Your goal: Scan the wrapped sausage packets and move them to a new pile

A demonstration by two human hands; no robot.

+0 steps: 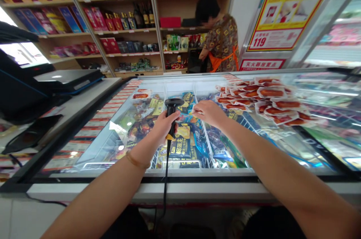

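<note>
My left hand [166, 123] is wrapped round the handle of a black barcode scanner [170, 110], held upright above the freezer's glass top. The scanner's black cable [166, 171] hangs down over the front edge. To the right of the scanner, my right hand [208, 111] is closed in a pinch; what its fingers hold, if anything, is too small to make out. A pile of clear-packed sausages [270, 92] lies on the glass to the right of this hand. One separate sausage pack [141, 95] rests at the back left.
Beneath the glass, the chest freezer [197, 190] holds wire baskets of colourful frozen packs [183, 145]. At the left stands a counter with a scale [70, 79] and a dark screen. Behind the freezer, a person [222, 43] bends near shelves of boxes and bottles.
</note>
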